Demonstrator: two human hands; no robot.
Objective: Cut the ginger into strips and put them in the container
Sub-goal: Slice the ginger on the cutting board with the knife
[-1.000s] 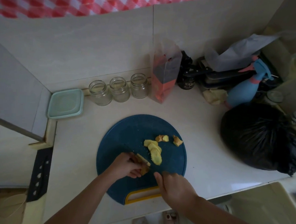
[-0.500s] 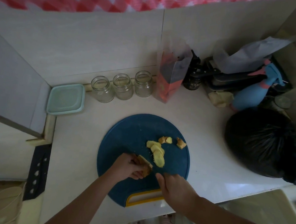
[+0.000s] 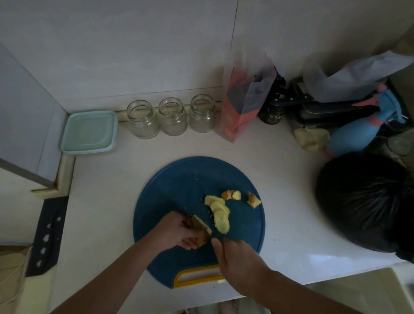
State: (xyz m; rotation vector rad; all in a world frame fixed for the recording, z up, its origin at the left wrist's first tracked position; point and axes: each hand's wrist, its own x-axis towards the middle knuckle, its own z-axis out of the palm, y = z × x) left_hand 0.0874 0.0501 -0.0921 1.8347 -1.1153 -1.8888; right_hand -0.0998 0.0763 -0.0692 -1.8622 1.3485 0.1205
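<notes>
Pale green container [image 3: 89, 132], lid on, stands at the counter's far left, well apart from the blue cutting board [image 3: 175, 179]. My left hand [image 3: 179, 230] pinches the ginger piece [image 3: 202, 230] near the board's front. Cut slices [image 3: 218, 212] overlap in a row just right of it. My right hand [image 3: 238, 260] is curled above the board's yellow handle [image 3: 198, 276]; I cannot tell what it grips.
</notes>
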